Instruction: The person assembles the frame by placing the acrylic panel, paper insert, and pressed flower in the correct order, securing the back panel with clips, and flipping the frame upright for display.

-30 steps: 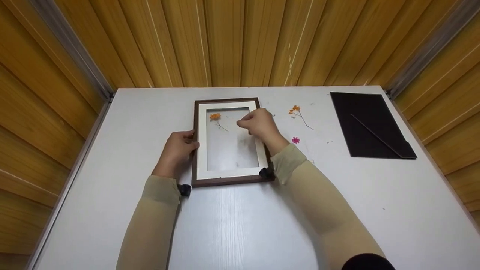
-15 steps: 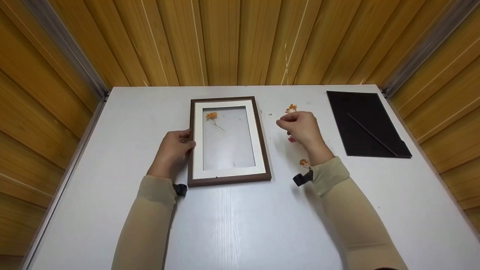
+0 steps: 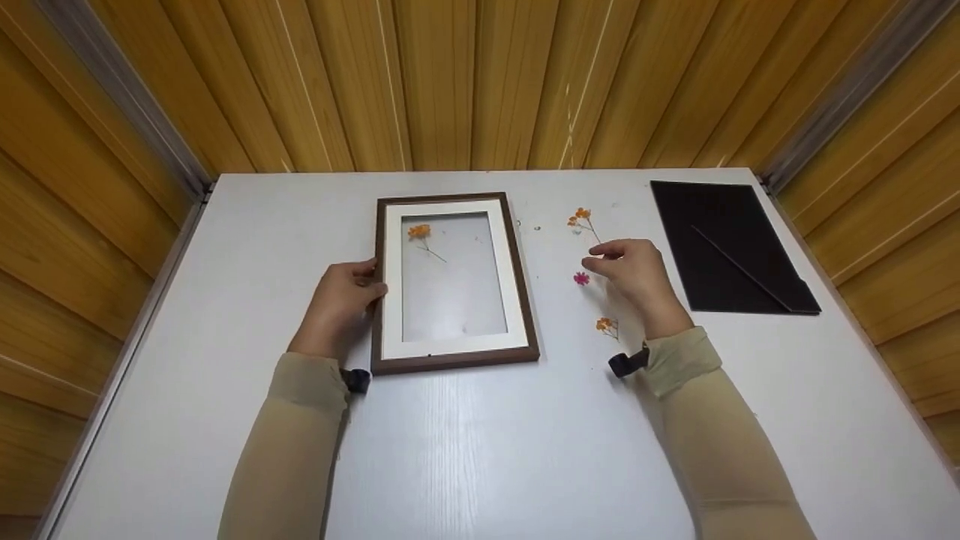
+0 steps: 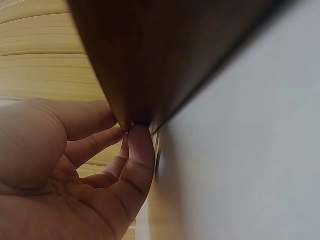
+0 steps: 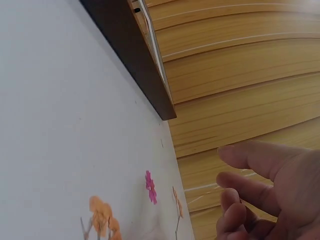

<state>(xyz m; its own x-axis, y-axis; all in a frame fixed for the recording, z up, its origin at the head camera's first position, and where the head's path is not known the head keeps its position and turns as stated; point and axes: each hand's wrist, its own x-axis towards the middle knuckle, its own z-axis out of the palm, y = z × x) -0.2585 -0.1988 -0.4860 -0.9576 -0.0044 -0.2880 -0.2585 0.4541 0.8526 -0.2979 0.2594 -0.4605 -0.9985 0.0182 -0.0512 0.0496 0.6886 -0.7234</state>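
Observation:
A brown picture frame (image 3: 381, 315) with a white mat lies on the white table, an orange dried flower (image 3: 419, 232) with a thin stem inside its opening. My left hand (image 3: 337, 304) grips the frame's left edge, thumb on top; the left wrist view shows the fingertips against its dark side (image 4: 140, 60). To the right of the frame, my right hand (image 3: 637, 281) hovers with thumb and forefinger parted, holding nothing. Its fingertips are by the stem of another orange flower (image 3: 580, 216). Just below them lies a small pink flower (image 3: 581, 278), and lower down a shorter orange sprig (image 3: 604, 325).
At the right of the table (image 3: 450, 450) lies a black backing board (image 3: 727, 255) with a thin strut across it. Tiny crumbs dot the table beside the frame. Yellow wood-look panels (image 3: 442, 82) wall in the back and sides.
My right hand has moved right, from over the frame's opening to the loose flowers, and its thumb and forefinger have parted. The left hand keeps its hold on the frame.

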